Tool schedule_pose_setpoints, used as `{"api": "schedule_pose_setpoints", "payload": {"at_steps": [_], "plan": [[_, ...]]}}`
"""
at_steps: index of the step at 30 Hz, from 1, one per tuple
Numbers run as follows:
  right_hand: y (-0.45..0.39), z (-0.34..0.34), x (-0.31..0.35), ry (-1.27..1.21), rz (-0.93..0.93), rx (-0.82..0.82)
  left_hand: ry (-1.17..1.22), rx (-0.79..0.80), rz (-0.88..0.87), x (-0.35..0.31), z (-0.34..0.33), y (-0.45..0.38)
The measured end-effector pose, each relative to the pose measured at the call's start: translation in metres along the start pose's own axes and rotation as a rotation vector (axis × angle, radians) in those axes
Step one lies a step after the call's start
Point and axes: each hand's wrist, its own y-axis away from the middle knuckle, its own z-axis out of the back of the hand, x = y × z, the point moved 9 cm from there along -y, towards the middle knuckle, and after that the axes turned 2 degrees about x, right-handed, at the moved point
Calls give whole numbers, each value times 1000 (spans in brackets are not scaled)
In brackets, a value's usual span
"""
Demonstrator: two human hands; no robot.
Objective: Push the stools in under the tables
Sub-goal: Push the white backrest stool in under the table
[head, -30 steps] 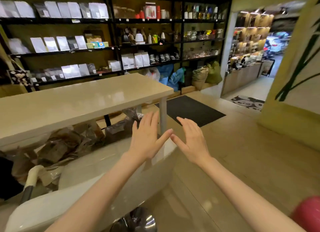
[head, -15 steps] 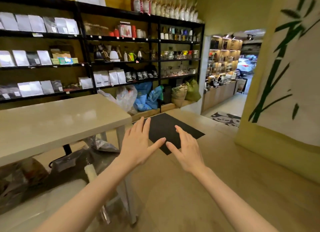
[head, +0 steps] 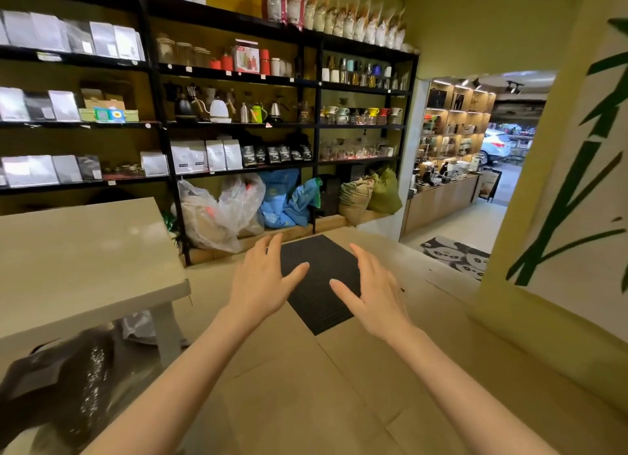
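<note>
A pale beige table (head: 78,261) fills the left side, its white leg (head: 171,332) near its right corner. No stool shows in this frame. My left hand (head: 263,281) and my right hand (head: 372,289) are both held out in the air to the right of the table, fingers straight and spread, holding nothing. They hover above the floor and a black mat (head: 319,278), touching neither the table nor anything else. Dark bags (head: 68,369) lie under the table, blurred.
Black shelves (head: 238,121) with packets, kettles and cups line the far wall, with plastic bags (head: 221,213) and sacks (head: 368,196) at their foot. A doorway (head: 469,182) at the right leads to a counter. A yellow wall (head: 560,216) with painted bamboo stands right.
The view has swung up and to the right. The white stool seen low at the left a second ago has left the frame. Both hands stay spread and hold nothing.
</note>
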Motion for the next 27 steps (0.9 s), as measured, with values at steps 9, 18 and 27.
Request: {"api": "schedule_pose_setpoints", "payload": {"at_steps": [9,18,27], "plan": [[-194,-91,-87,-111,-9,167,-12,-8,42,45,-62,-190],[-393,-167,-121,-75,118,156,80,-12,149,125,-100,-359],[-554,-296,-132,-80,345,274,81,4,313,243,-162,-492]]}}
